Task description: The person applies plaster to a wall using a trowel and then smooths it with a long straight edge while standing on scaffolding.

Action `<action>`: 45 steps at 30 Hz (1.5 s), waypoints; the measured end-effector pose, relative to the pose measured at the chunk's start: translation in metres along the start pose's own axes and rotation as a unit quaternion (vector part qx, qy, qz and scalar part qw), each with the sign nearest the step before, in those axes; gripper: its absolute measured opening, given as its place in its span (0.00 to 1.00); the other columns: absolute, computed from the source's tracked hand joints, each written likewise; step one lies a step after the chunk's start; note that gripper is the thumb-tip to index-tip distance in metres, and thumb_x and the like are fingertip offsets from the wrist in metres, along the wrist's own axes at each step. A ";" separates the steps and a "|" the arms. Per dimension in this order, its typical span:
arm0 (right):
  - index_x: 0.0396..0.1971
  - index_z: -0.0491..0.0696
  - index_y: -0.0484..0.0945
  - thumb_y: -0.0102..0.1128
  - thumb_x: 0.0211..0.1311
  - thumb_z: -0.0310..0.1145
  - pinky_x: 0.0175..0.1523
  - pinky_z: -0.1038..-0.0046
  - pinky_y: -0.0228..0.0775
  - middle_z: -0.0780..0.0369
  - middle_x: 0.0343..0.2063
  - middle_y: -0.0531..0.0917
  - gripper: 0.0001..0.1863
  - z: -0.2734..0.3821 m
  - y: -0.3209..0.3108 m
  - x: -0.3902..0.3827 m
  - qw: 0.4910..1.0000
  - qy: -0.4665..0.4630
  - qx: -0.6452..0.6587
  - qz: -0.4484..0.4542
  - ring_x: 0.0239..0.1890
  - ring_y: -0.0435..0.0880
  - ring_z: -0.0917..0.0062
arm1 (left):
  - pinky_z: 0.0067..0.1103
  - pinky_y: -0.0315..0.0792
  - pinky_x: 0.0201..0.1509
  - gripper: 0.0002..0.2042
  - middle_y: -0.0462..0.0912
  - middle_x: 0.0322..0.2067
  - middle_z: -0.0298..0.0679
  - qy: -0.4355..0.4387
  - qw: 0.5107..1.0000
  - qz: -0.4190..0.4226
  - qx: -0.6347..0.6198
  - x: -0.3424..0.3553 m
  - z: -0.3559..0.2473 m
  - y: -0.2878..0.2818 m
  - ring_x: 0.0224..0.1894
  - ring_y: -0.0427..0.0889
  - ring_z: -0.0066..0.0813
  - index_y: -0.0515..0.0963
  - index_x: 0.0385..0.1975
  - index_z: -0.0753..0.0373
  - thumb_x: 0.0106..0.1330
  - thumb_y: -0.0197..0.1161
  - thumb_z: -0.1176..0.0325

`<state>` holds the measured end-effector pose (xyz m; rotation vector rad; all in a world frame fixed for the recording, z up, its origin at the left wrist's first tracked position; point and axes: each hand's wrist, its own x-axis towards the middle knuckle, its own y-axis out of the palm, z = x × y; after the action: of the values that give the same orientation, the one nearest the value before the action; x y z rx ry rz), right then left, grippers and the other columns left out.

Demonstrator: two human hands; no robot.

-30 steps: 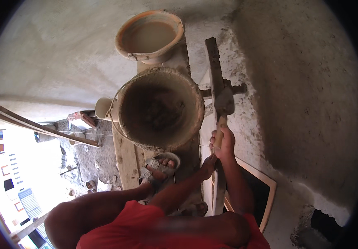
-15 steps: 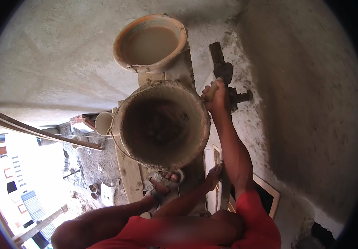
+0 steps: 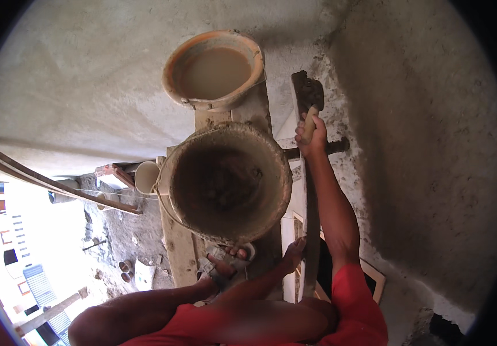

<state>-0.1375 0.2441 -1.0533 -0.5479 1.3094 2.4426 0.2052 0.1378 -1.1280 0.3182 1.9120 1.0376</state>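
Note:
My right hand (image 3: 313,137) grips the pale wooden handle (image 3: 310,122) of a trowel whose blade (image 3: 316,92), dark with mortar, lies at the upper end of a long straight bar (image 3: 310,202). Lower down, my left hand (image 3: 294,251) is closed on that bar. Left of both hands sits a large mortar-crusted bucket (image 3: 279,213) with a wire handle and dark material in its bottom. Beyond the bucket stands an orange-rimmed basin (image 3: 171,78) of cloudy water. Behind the bar and my right wrist runs a short dark crosspiece (image 3: 336,146).
Bucket and basin stand on wooden planks (image 3: 179,254), with my sandalled foot (image 3: 222,259) below. Plastered walls (image 3: 410,144) rise around. At left are a pale bucket (image 3: 146,177), bowed battens (image 3: 52,183) and a lower, rubble-strewn ground (image 3: 115,248) in bright light.
My right hand and trowel have moved up along the bar, away from my left hand, which stays low on it. The bucket and basin appear slightly lower in the view.

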 end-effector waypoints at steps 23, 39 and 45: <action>0.35 0.47 0.66 0.48 0.58 0.36 0.17 0.77 0.64 0.63 0.18 0.71 0.09 0.009 0.039 -0.252 0.942 -0.032 -0.335 0.021 0.13 0.70 0.78 | 0.20 0.70 0.36 0.17 0.77 0.36 0.29 -0.009 1.000 0.022 0.020 -0.001 -0.006 -0.010 0.35 0.76 0.19 0.70 0.48 0.57 0.68 0.49 0.52; 0.32 0.50 0.66 0.49 0.53 0.46 0.19 0.71 0.61 0.61 0.18 0.71 0.15 -0.006 0.033 0.016 0.995 -0.048 0.021 -0.085 0.17 0.71 0.70 | 0.16 0.65 0.30 0.15 0.73 0.27 0.25 -0.044 0.996 -0.057 0.056 -0.001 0.001 0.009 0.27 0.70 0.14 0.71 0.44 0.57 0.70 0.44 0.55; 0.32 0.55 0.64 0.47 0.55 0.47 0.20 0.70 0.61 0.63 0.19 0.70 0.13 -0.013 0.053 0.060 0.997 -0.034 0.002 -0.073 0.18 0.71 0.71 | 0.17 0.68 0.42 0.18 0.76 0.36 0.29 -0.025 0.998 -0.015 0.060 0.000 -0.001 -0.001 0.37 0.74 0.17 0.70 0.47 0.61 0.68 0.48 0.52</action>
<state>-0.2111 0.2099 -1.0496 -0.5338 1.2034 2.3188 0.2046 0.1370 -1.1289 0.3791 1.9330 0.8896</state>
